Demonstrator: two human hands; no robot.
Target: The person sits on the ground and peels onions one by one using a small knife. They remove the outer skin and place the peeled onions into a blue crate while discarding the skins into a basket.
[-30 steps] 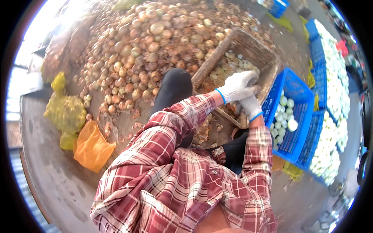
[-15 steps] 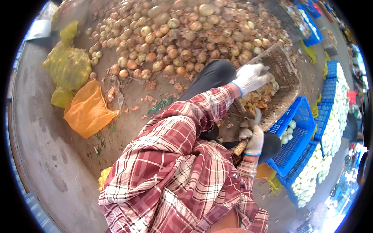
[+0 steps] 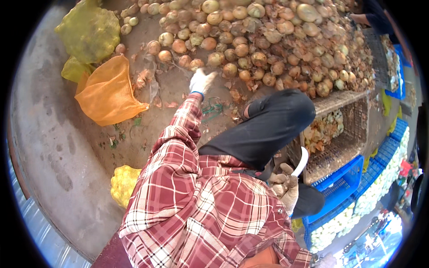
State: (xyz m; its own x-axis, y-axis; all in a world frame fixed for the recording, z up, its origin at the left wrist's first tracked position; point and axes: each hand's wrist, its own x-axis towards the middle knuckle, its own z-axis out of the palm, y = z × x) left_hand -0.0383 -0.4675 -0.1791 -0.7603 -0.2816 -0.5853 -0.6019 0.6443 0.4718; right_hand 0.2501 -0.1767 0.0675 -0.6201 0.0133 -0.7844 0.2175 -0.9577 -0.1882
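Observation:
My left hand (image 3: 202,83), in a white knit glove, reaches out at the near edge of a large heap of onions (image 3: 241,50). It is slightly blurred; its fingers look apart, with nothing visible in them. Just beyond the fingertips lies one onion (image 3: 196,65). Near my right knee, my gloved right hand (image 3: 286,190) is closed around a small knife with a curved, pale blade (image 3: 302,161) pointing up; the glove hides its handle. A dirt-stained crate (image 3: 342,96) stands beyond that hand, with onion skins (image 3: 316,136) and pale onions inside.
An orange mesh bag (image 3: 107,94) and yellow-green bags (image 3: 87,32) lie at left, beside a concrete ledge (image 3: 49,138). A yellow bag (image 3: 124,185) sits by my left side. Blue crates (image 3: 342,183) and peeled onions (image 3: 357,214) line the right. Another person's arm (image 3: 360,18) shows far right.
My left hand has moved from the stained crate leftward to the onion heap. My right hand still holds the knife, its blade now more fully in sight. The whole view has shifted.

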